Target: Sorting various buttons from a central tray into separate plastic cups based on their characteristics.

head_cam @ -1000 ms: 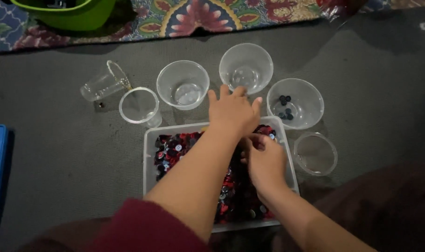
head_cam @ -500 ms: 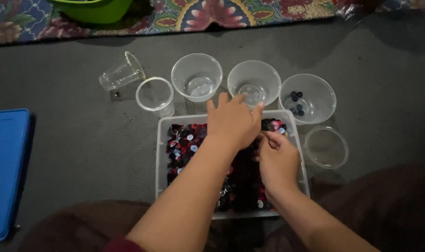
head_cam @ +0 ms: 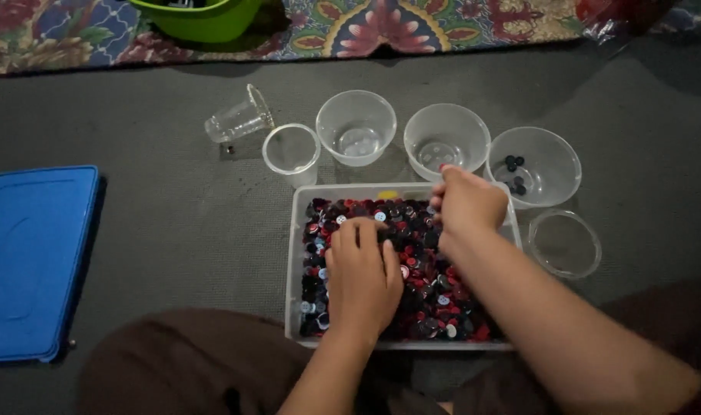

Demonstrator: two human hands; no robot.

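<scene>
Since the buttons [head_cam: 423, 280] sit in the clear tray [head_cam: 295, 261] at lower centre, my left hand [head_cam: 362, 280] lies flat on them, fingers together, while my right hand [head_cam: 467, 206] is curled above the far edge, maybe pinching one, hard to tell. Clear bowls [head_cam: 446, 138] wait just beyond.

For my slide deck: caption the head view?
Two hands sorting buttons from a tray near clear cups.

A clear rectangular tray [head_cam: 295, 261] sits on the grey floor, heaped with red, black and pale blue buttons [head_cam: 423, 277]; the left hand [head_cam: 362, 280] lies flat on the buttons; the right hand [head_cam: 467, 206], fingers pinched, hovers over the tray's far right corner.
</scene>
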